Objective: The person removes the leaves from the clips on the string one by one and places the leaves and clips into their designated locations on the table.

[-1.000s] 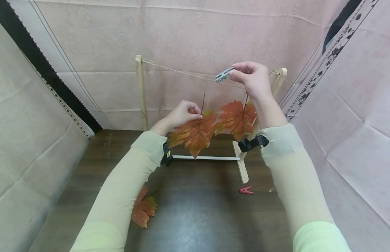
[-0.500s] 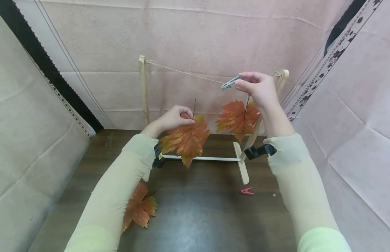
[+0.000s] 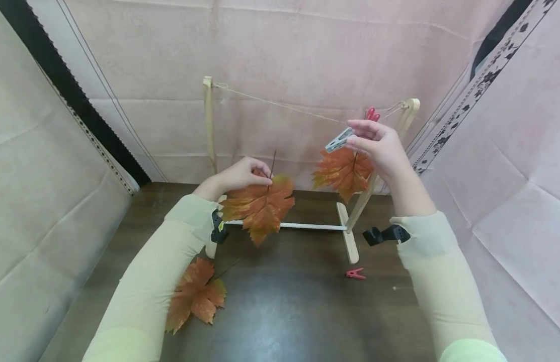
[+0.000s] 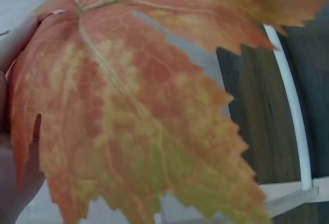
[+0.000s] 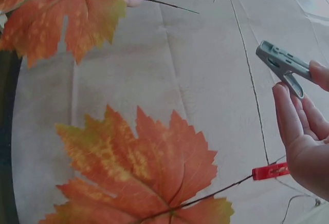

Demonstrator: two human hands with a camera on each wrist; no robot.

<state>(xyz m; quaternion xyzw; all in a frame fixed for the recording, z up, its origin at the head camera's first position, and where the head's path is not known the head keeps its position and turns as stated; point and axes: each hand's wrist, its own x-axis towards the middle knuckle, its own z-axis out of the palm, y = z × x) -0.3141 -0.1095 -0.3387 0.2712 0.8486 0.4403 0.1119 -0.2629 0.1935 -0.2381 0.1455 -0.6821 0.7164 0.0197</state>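
My left hand [image 3: 245, 176] pinches an orange maple leaf [image 3: 263, 206] near the base of its thin dark stem; in the left wrist view the leaf [image 4: 133, 100] covers most of the hand. In my right hand [image 3: 379, 148] a grey-blue clothespin [image 3: 339, 141] is held between thumb and fingers, in front of the string [image 3: 284, 105]. The right wrist view shows this clothespin [image 5: 281, 64] apart from the string. A second maple leaf [image 3: 345, 171] hangs by its stem from the string, clipped with a red clothespin [image 5: 271, 171].
The string runs between two wooden posts [image 3: 210, 125] joined low by a white rod [image 3: 313, 227]. A third leaf [image 3: 198, 294] lies on the dark table [image 3: 280, 311] beside my left forearm. A pinkish-red clothespin [image 3: 355, 273] lies near the stand's right foot [image 3: 348, 236].
My left hand has moved left and down with its leaf, away from the hanging leaf. My right hand has lowered and shifted right with the grey-blue clothespin, uncovering the red clothespin on the string.
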